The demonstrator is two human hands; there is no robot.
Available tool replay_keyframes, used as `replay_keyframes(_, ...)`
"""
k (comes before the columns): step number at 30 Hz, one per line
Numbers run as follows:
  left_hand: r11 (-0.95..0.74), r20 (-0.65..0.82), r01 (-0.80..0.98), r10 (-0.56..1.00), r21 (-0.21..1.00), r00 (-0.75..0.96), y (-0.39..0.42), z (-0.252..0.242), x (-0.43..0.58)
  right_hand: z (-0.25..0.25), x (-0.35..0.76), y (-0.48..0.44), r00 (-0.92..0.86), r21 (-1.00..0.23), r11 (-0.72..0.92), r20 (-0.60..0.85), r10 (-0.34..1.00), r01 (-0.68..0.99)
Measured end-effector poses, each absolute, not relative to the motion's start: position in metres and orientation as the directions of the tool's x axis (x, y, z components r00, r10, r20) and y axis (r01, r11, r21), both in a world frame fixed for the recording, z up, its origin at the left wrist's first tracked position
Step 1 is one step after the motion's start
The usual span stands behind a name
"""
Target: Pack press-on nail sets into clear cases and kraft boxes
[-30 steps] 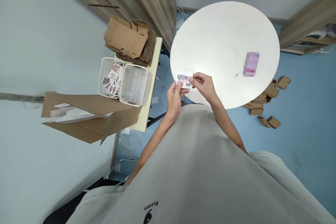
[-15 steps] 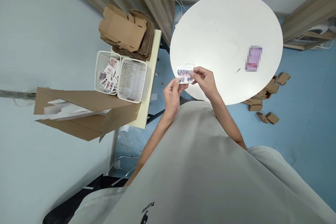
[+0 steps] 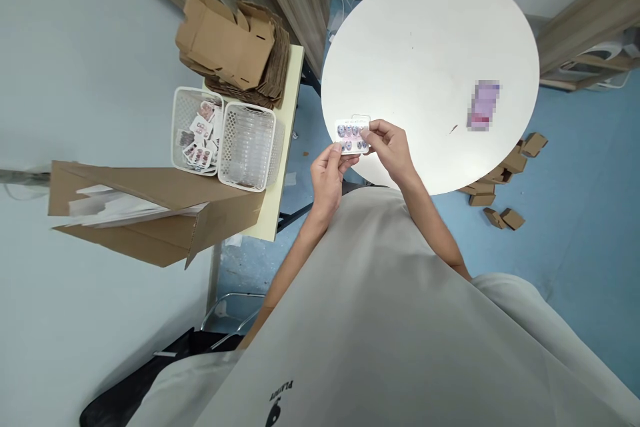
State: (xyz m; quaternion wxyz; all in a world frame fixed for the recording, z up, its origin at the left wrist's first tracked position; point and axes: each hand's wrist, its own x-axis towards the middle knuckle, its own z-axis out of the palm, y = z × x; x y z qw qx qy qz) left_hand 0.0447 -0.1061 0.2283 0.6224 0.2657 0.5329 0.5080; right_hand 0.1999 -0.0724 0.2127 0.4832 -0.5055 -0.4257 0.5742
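Observation:
Over the near left edge of the round table, a small white card of press-on nails is held between my two hands. Purple-blue nails sit on it in two rows, with a pink band between them. My left hand pinches its lower left edge, thumb on the front and fingers behind. At the right edge, my right hand grips it with the thumb over the front. A thin clear outline shows above the card's top edge; I cannot tell what it belongs to.
The white round table carries a blurred purple item. On a side table stand a basket of nail cards, a basket of clear plastic pieces, flattened cartons and an open carton. Small brown boxes lie on the floor.
The view has shifted slightly. Both hands keep their hold on the card, and the right thumb and fingers have moved only a little along its right side.

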Motion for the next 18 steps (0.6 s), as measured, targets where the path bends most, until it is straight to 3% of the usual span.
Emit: replay_keyframes(18,0.397,-0.443,-0.358,0.895,0.845,-0.052,-0.1037,0.2293,0.0472,0.2197,0.2066,-0.0770,-0.044,-0.984,-0.160,-0.157,0.987,-0.084)
